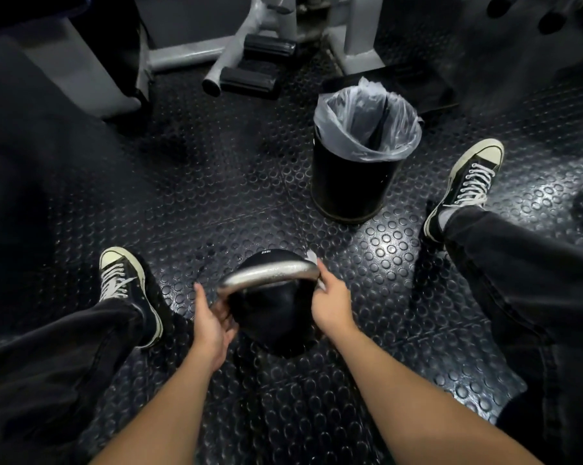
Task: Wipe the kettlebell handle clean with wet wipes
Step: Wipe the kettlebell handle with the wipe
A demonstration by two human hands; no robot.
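Left hand (213,322) cupping kettlebell (273,313) body, fingers curled, steadying it; right hand (330,302) pinching wet wipe (312,256) round steel handle (270,275) end. Lined bin (360,162) sitting near for tossing, probably.

Take the black waste bin (354,176) as your landmark: it stands upright on the studded rubber floor (216,196), lined with a clear plastic bag (367,125) folded over its rim. Beyond the bin you see a grey machine frame (196,55) with two black padded rollers (260,62). To the bin's right sits your right sneaker (468,186), black with white laces; your left sneaker (129,290) lies well to the bin's lower left.
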